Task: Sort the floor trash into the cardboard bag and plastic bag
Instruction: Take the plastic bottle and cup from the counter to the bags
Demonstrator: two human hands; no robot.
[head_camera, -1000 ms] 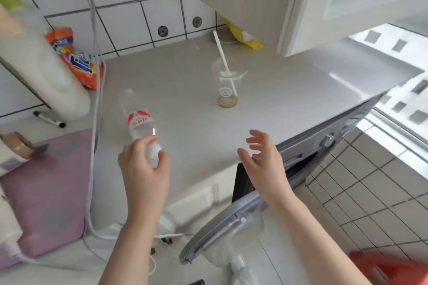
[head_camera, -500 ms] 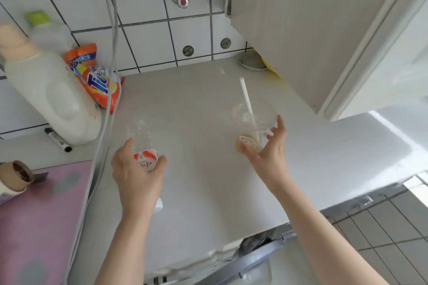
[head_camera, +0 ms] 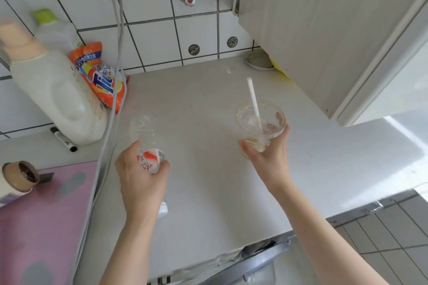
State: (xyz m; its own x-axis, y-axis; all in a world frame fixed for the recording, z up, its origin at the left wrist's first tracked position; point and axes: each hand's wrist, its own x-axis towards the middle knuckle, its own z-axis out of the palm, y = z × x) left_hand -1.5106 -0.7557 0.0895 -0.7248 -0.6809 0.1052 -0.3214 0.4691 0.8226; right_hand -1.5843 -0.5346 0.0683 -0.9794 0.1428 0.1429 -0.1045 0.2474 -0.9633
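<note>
The big white counter top (head_camera: 208, 169) fills the middle, and everything else can be placed from it. A tall white cabinet (head_camera: 324, 30) hangs over its far right corner. On the left side of the counter stands a big white jug (head_camera: 58, 99) with a peach cap. An orange soap bag (head_camera: 102, 76) leans just beside the jug, on the wall side. A grey cord (head_camera: 108, 122) runs down from the wall plug along the counter's left edge. To the left of the counter lies a pink mat (head_camera: 34, 227).

Above the near part of the counter, the left hand (head_camera: 141, 180) is curled round a clear bottle (head_camera: 146, 141) with a red and white label. The bottle is tipped, its bottom pointing away toward the wall.

Above the right part of the counter, the right hand (head_camera: 266, 157) grips a clear plastic cup (head_camera: 260, 122) from below. The cup looks lifted a little off the counter, but I cannot tell for sure. A white straw (head_camera: 253, 99) stands in the cup, leaning toward the wall.

A black marker (head_camera: 63, 139) lies by the jug, at the counter's left edge.
</note>
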